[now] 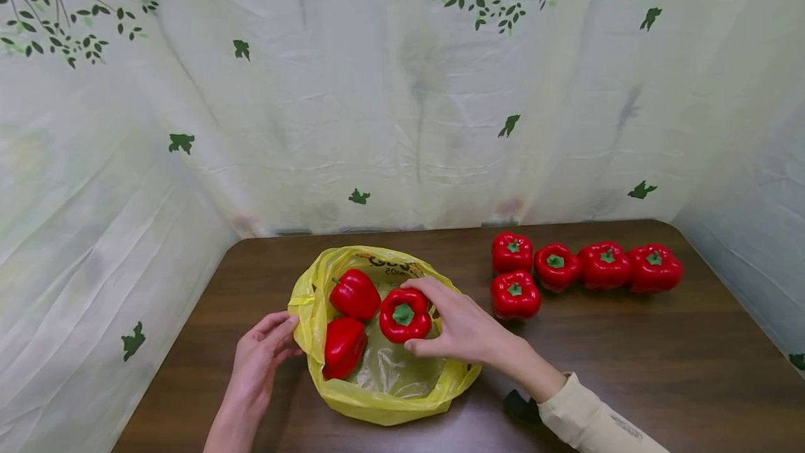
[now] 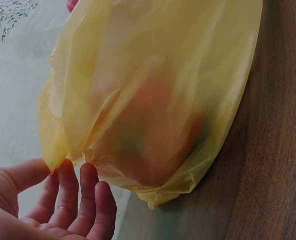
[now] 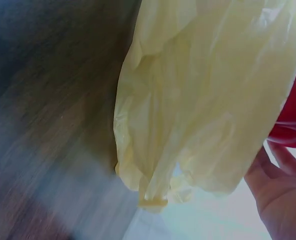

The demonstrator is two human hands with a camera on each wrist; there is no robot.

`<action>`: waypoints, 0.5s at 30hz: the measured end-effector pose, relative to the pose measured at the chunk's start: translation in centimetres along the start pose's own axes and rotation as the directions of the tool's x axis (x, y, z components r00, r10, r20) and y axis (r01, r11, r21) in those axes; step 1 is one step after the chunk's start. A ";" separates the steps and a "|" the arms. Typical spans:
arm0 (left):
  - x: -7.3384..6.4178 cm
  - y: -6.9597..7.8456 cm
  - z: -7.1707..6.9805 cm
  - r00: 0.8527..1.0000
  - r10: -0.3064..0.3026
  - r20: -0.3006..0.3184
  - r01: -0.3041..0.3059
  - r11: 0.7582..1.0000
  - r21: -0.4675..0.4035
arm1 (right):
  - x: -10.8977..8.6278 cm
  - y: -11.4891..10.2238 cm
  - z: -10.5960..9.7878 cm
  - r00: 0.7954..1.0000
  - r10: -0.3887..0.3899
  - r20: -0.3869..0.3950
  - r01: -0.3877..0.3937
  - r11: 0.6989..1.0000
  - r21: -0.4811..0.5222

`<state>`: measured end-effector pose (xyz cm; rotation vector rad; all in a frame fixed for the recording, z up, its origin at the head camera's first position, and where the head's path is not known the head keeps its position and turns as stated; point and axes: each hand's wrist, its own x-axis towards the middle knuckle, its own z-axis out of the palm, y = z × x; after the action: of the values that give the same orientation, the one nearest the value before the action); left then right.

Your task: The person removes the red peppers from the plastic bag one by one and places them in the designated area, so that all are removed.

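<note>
A yellow plastic bag (image 1: 377,407) stands open-mouthed on the table, two red bell peppers (image 1: 356,294) (image 1: 344,348) lying inside along its left wall. Over the bag's mouth, my right hand (image 1: 459,324) grips another red bell pepper (image 1: 404,315), green stem facing up. That pepper also shows at the edge of the right wrist view, red (image 3: 292,112) beyond the bag's rim. On the other side, my left hand (image 1: 264,351) pinches the bag's left rim between thumb and fingertips. The left wrist view shows this pinch at a corner of the yellow film, with a pepper's blurred shape showing through.
Several red bell peppers (image 1: 604,265) stand in a group at the back right of the brown wooden table (image 1: 629,362). A pale leaf-patterned curtain (image 1: 402,124) hangs behind the table's far edge and at both sides. Something black (image 1: 520,407) lies beneath the right wrist.
</note>
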<state>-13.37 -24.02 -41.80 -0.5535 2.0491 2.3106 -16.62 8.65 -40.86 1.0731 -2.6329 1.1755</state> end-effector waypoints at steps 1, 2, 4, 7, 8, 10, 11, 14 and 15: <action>0.0 0.0 0.0 1.000 -0.002 0.000 0.002 1.000 0.000 | -0.2 -0.1 -0.1 1.000 0.018 0.003 -0.018 1.000 0.004; 0.0 0.0 0.0 1.000 -0.006 -0.001 0.006 1.000 0.000 | -0.3 -0.1 -0.2 0.999 0.039 0.007 -0.039 0.999 0.013; -0.1 0.0 0.0 1.000 -0.009 0.002 0.009 1.000 0.001 | -0.7 -0.2 -0.5 0.996 0.082 0.017 -0.083 0.996 0.038; -0.2 0.1 0.0 1.000 -0.004 0.005 0.004 1.000 0.000 | -1.3 -0.3 -0.9 0.991 0.132 0.027 -0.134 0.988 0.075; -0.2 0.1 -0.1 1.000 -0.003 0.006 0.003 1.000 0.000 | -1.5 -0.4 -1.0 0.990 0.139 0.028 -0.141 0.986 0.091; -0.2 0.1 -0.1 1.000 -0.001 0.003 0.001 1.000 -0.004 | -1.8 -0.3 -1.3 0.990 0.136 0.022 -0.137 0.984 0.116; -0.2 0.1 -0.1 1.000 -0.001 0.002 0.001 1.000 -0.006 | -2.0 -0.3 -1.4 0.991 0.136 0.019 -0.137 0.981 0.137; -0.1 0.1 -0.1 1.000 -0.005 0.006 0.005 1.000 -0.006 | -2.7 -0.2 -1.9 0.993 0.121 0.010 -0.121 0.971 0.205; -0.1 0.1 -0.1 1.000 -0.004 0.007 0.004 1.000 -0.005 | -2.9 -0.1 -2.1 0.993 0.118 0.010 -0.117 0.967 0.228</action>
<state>-13.26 -24.10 -41.71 -0.5490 2.0378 2.3125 -14.81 11.70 -40.25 0.9540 -2.6401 1.5351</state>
